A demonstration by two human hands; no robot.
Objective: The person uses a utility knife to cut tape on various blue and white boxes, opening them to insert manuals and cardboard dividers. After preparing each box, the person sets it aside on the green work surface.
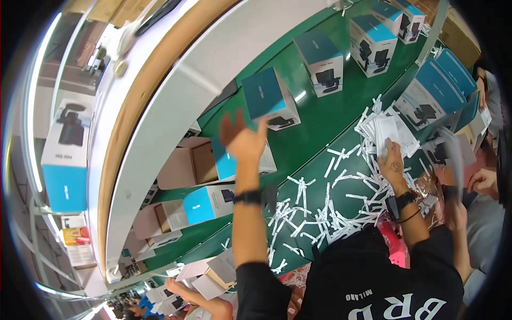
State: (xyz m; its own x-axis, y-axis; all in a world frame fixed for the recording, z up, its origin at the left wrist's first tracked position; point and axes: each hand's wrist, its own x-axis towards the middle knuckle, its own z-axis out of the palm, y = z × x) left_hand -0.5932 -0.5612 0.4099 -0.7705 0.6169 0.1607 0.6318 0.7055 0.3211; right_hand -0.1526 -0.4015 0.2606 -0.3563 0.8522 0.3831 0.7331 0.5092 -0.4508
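My left hand [244,140] is raised over the green conveyor with its fingers apart and slightly blurred, holding nothing. Just beyond it stands a closed white box with a teal top [264,95]. Another teal and white box [224,160], partly hidden behind my left wrist, lies next to an open box [186,164]. My right hand [392,162] is closed at the near edge of a stack of white leaflets [388,129]. Around it, many narrow folded white paper strips [330,218] are scattered over the green work surface.
Several closed boxes [373,48] stand farther along the conveyor [304,120]. Stacked teal boxes [424,98] sit at the right, beside a co-worker's hand [481,180]. A curved white shelf with a wooden edge [136,88] runs along the left. A pink bin [393,246] is near my right arm.
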